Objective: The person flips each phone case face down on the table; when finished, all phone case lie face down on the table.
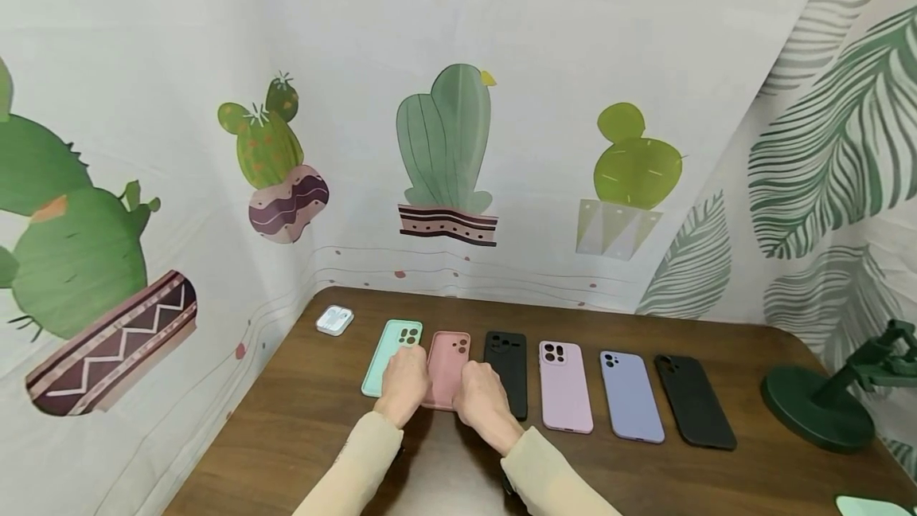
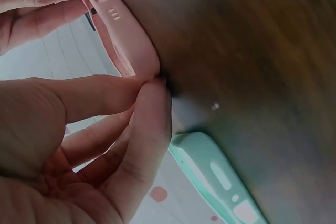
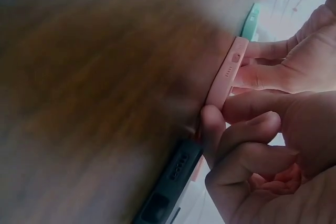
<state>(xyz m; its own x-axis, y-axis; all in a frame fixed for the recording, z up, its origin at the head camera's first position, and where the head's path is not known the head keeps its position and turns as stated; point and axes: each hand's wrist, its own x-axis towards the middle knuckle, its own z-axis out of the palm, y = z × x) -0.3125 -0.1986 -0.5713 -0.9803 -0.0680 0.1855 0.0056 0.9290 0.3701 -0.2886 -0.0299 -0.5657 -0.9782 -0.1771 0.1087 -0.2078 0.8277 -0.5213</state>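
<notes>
Left hand: your left hand (image 1: 404, 385) pinches the near left corner of the pink case (image 1: 447, 367), thumb and finger curled on its rim.
Right hand: your right hand (image 1: 485, 402) grips the same case's near right corner.
Pink case: centre of the head view, second in a row of six on the wooden table (image 1: 301, 428), between the mint case (image 1: 390, 355) and the black case (image 1: 507, 369).
Risk: I judge that a careless lift could nudge either neighbour, since both lie just beside your fingers.

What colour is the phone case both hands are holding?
Pink. The phone case sits between a mint one and a black one; the head view shows it best.
</notes>
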